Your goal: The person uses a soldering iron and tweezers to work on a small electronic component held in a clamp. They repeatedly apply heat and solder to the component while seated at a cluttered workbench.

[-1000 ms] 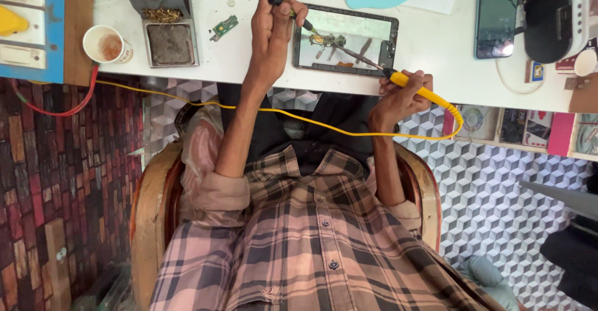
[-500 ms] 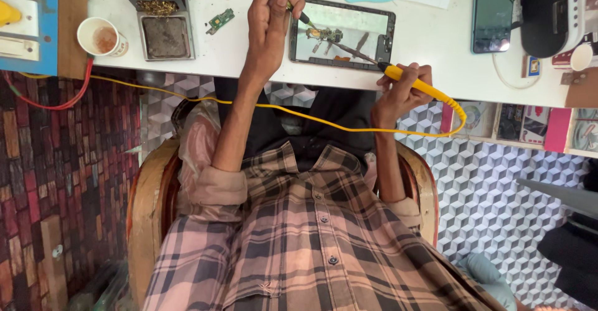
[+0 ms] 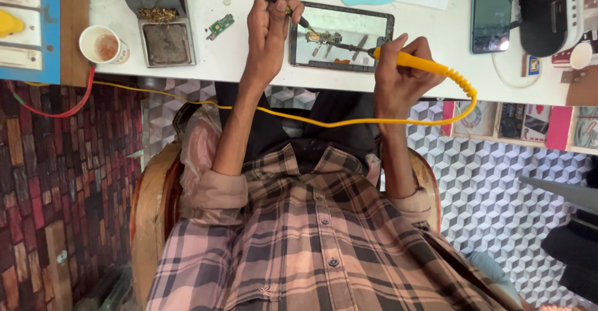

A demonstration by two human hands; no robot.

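Right hand (image 3: 398, 74), right of frame centre, clamped around yellow-handled soldering iron (image 3: 430, 66); long axis nearly horizontal, tip pointing left toward small circuit board (image 3: 324, 37) atop dark rectangular tablet (image 3: 341, 37) at upper centre on white worktable (image 3: 237, 62). Yellow coiled cord (image 3: 311, 119) trailing right, then looping back left across the lap. Left hand (image 3: 269, 27), upper centre, closed on black-handled pointed tool (image 3: 288, 9), tip slanting down-right toward the board. White cup (image 3: 103, 44) and grey metal stand with brass wool (image 3: 159, 21) at upper left.
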